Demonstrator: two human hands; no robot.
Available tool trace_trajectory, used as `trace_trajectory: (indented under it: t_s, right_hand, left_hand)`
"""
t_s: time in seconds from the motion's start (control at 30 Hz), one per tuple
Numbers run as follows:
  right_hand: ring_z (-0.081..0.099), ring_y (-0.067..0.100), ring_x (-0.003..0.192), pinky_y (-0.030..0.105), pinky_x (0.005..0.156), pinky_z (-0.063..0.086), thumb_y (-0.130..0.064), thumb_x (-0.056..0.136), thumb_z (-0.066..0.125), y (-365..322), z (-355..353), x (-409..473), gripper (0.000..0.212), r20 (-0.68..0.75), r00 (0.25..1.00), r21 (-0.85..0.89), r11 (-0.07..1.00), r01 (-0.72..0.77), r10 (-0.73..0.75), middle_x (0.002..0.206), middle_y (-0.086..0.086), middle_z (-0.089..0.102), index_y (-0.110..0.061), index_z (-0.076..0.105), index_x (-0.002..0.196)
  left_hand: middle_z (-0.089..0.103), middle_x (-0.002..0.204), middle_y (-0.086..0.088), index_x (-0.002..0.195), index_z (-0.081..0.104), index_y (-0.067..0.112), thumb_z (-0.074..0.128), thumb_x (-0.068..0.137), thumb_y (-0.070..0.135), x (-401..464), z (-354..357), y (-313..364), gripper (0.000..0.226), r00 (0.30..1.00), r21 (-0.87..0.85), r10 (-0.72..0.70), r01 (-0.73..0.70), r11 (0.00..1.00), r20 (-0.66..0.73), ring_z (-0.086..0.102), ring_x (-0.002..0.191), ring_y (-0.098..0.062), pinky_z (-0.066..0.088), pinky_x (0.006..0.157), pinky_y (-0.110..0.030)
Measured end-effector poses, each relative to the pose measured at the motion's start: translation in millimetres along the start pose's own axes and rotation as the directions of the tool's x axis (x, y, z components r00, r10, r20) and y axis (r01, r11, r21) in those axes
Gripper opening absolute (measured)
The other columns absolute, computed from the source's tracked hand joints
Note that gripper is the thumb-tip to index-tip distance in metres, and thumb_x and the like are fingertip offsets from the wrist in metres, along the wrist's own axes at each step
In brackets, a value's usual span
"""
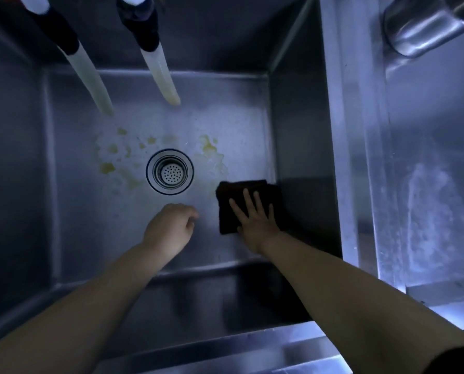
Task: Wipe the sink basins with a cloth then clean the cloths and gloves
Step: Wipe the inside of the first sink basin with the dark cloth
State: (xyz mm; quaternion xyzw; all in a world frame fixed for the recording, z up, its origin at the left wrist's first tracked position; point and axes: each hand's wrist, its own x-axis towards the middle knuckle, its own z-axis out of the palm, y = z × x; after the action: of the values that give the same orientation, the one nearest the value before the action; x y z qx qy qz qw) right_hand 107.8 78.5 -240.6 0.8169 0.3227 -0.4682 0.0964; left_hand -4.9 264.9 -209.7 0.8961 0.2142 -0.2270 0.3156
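Flat, spread fingers of the right hand (pixel 253 217) press the dark cloth (pixel 241 201) onto the floor of the sink basin (pixel 71 211); nothing is curled round it. The cloth lies right of the drain (pixel 170 171), against the basin's right wall. The left hand (pixel 168 229) hovers just below the drain with fingers loosely curled and holding nothing; whether it touches the metal cannot be told.

Yellowish stains (pixel 106 167) lie left of the drain and above it to the right, amid a pale film. Two pale hoses (pixel 160 74) hang down above the drain, their upper ends cut off by the frame.

Right of the drain, beyond a steel divider (pixel 341 130), a second basin (pixel 430 211) shows whitish streaks. A round metal object (pixel 425 31) at the upper right is cropped and hard to identify. Light is dim and bluish.
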Motion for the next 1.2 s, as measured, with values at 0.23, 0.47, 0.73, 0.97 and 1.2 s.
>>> trace_trajectory:
  t_s: [0.23, 0.47, 0.73, 0.97, 1.2]
  right_hand:
    - [-0.037, 0.03, 0.135, 0.049, 0.107, -0.021, -0.033, 0.097, 0.037, 2.5, -45.5, 70.0, 0.076, -0.199, 0.971, 0.091, 0.989, -0.114, 0.13, 0.149, 0.006, -0.039, -0.037, -0.023, 0.143]
    - [-0.037, 0.033, 0.134, 0.049, 0.109, -0.019, -0.028, 0.094, 0.042, 2.7, -22.0, 46.1, 0.084, -0.168, 0.979, 0.106, 0.989, -0.102, 0.119, 0.148, 0.009, -0.039, -0.033, -0.026, 0.143]
    - [-0.016, 0.037, 0.142, 0.053, 0.112, -0.01, -0.024, 0.091, 0.047, -24.9, 21.8, 1.6, 0.079, -0.12, 0.96, 0.156, 0.96, -0.234, 0.254, 0.155, 0.015, -0.02, -0.019, -0.005, 0.15]
    - [-0.021, 0.038, 0.14, 0.043, 0.109, -0.022, -0.041, 0.098, 0.032, -17.5, 4.8, 51.1, 0.073, -0.42, 0.869, 0.184, 0.962, -0.201, 0.262, 0.154, 0.018, -0.022, -0.012, -0.012, 0.148]
    - [-0.021, 0.037, 0.141, 0.044, 0.11, -0.019, -0.044, 0.096, 0.032, -2.0, -65.0, 117.3, 0.073, -0.516, 0.81, 0.235, 0.956, -0.178, 0.278, 0.156, 0.017, -0.018, -0.015, -0.007, 0.15]
  left_hand:
    - [0.061, 0.119, -0.006, 0.113, 0.065, 0.014, 0.076, 0.068, 0.01, 16.0, 2.3, -14.7, 0.047, 0.981, 0.259, 0.082, -0.034, 0.965, -0.176, 0.051, 0.113, -0.031, 0.042, 0.092, -0.043]
    - [0.036, 0.147, -0.009, 0.138, 0.042, 0.016, 0.076, 0.072, 0.029, 20.4, 12.7, -37.4, 0.076, 0.991, 0.387, 0.034, 0.02, 0.922, -0.133, 0.027, 0.137, -0.029, 0.022, 0.11, -0.041]
    - [0.008, 0.158, -0.012, 0.149, 0.016, 0.016, 0.069, 0.079, 0.036, 19.2, 14.3, -40.1, 0.09, 0.998, 0.436, -0.033, 0.051, 0.899, -0.049, 0.004, 0.145, -0.03, 0.005, 0.116, -0.046]
    - [-0.016, 0.157, -0.011, 0.15, -0.008, 0.02, 0.071, 0.074, 0.04, 37.2, 14.2, -42.6, 0.111, 0.998, 0.485, -0.056, 0.066, 0.872, -0.036, -0.02, 0.143, -0.03, -0.02, 0.11, -0.048]
    - [-0.021, 0.156, -0.008, 0.149, -0.014, 0.023, 0.071, 0.075, 0.038, 50.3, 13.2, -35.4, 0.114, 0.999, 0.49, -0.049, 0.036, 0.871, 0.014, -0.034, 0.136, -0.025, -0.019, 0.111, -0.049]
